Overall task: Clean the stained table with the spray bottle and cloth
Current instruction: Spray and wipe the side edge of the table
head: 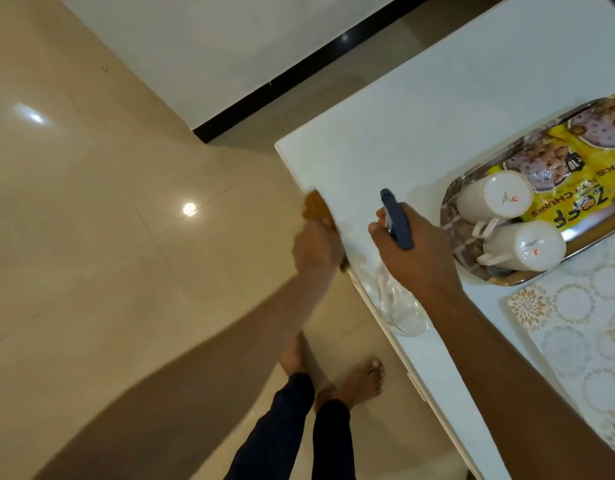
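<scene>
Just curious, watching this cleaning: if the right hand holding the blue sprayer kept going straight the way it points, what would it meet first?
Probably nothing: the right hand and its dark blue spray bottle point over bare white tabletop toward the table's far edge. The metal tray with white mugs lies off to the side, though depth is unclear.

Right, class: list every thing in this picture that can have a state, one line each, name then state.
spray bottle: upright, gripped by the right hand.
cloth: orange, blurred, under the left hand at the table edge.
two white mugs: upside down on the metal tray.
yellow snack packet: lying flat on the tray.
patterned mat: flat on the table.
</scene>
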